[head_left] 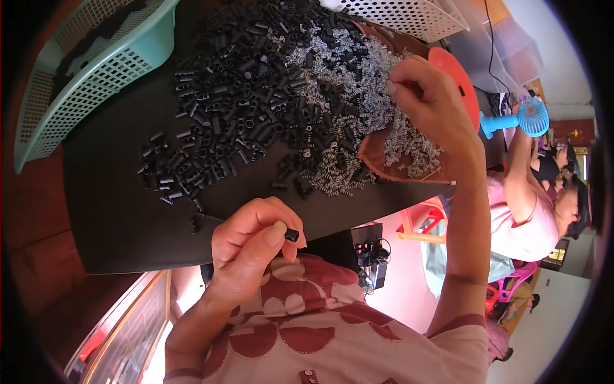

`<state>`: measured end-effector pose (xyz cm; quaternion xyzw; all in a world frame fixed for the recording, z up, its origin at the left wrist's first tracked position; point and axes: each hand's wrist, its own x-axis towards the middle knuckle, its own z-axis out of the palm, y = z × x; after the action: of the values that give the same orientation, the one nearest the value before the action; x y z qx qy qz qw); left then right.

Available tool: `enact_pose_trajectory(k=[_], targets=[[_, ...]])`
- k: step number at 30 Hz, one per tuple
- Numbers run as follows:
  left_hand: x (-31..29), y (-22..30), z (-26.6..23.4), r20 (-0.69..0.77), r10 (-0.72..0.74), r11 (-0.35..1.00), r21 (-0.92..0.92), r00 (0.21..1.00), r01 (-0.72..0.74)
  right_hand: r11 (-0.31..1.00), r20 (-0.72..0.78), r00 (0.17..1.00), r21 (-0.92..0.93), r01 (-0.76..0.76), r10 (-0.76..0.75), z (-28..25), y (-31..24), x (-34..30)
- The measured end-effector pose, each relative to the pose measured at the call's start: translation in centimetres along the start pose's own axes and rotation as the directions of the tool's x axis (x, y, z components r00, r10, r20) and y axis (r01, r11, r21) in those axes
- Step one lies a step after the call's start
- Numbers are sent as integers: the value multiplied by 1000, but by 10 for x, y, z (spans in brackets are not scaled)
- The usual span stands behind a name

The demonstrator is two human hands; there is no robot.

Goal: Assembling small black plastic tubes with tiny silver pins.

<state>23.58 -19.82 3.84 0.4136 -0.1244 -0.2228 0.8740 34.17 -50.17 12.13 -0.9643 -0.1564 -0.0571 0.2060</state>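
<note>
Near the table's front edge, my left hand point(252, 243) pinches a small black plastic cylinder point(291, 235) between thumb and fingers, its hollow end turned outward. My right hand point(432, 102) is over a heap of small metal coil springs point(377, 77), fingertips pressed together at the springs. Whatever lies between those fingertips is too small to make out. A big pile of loose black cylinders point(236, 96) covers the middle of the black table point(115, 211) and mixes with the springs on its right side. More springs lie on a brown cloth-like piece point(377, 157) below my right hand.
A green perforated basket point(105, 80) stands at the far left, a white perforated basket point(409, 19) at the back. On the right are a red round lid-like disc point(457, 80), a small blue fan point(531, 118) and a red stool point(422, 221). Other people point(521, 211) sit beyond.
</note>
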Motion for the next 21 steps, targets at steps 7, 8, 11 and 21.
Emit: enact_pose_trajectory(k=[7, 8, 11, 21], targets=[[2, -1, -2, 13, 2, 1000, -2, 1000, -2, 981, 79, 989, -139, 132, -122, 16, -7, 6], [2, -1, -2, 10, 1, 1000, -3, 1000, -1, 982, 81, 989, -137, 132, -121, 16, -7, 6], [2, 0, -2, -9, -5, 1000, -25, 1000, 5, 994, 44, 995, 56, 89, -91, 14, -4, 7], [4, -1, -2, -56, -4, 987, -162, 998, -5, 966, 11, 982, -178, 187, -188, 33, -7, 18]])
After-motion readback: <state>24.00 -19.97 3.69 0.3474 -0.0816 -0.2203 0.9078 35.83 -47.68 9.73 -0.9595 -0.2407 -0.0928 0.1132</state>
